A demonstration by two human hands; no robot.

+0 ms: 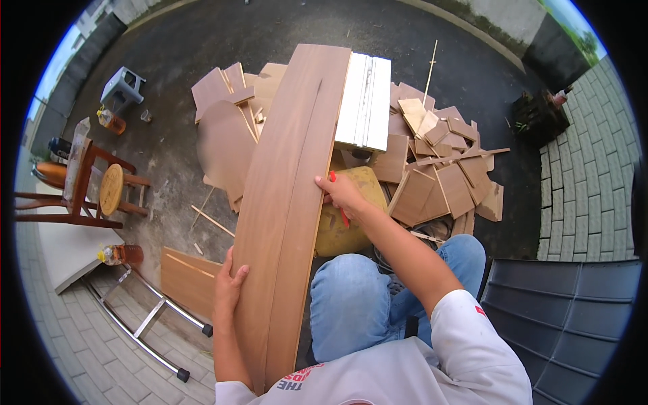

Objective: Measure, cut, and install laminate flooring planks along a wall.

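A long brown wooden floor plank (287, 196) runs lengthwise from my lap up to a white-and-silver metal machine top (364, 101), with a dark line along its length. My left hand (231, 282) grips the plank's left edge low down, thumb on top and fingers mostly hidden below. My right hand (343, 194) closes on the right edge about halfway up, thumb on the face. A slim red pen or pencil (345, 217) sticks out from between its fingers. Beneath my right hand is a worn yellow rounded object (351, 223), partly covered by the plank.
Cut plank pieces (449, 189) lie heaped right of the machine, more (223, 84) to its left. At left stand a wooden chair (77, 179), a round stool (112, 189), a bottle (123, 254) and a metal frame (145, 324). Dark ribbed panels (553, 324) lie at right.
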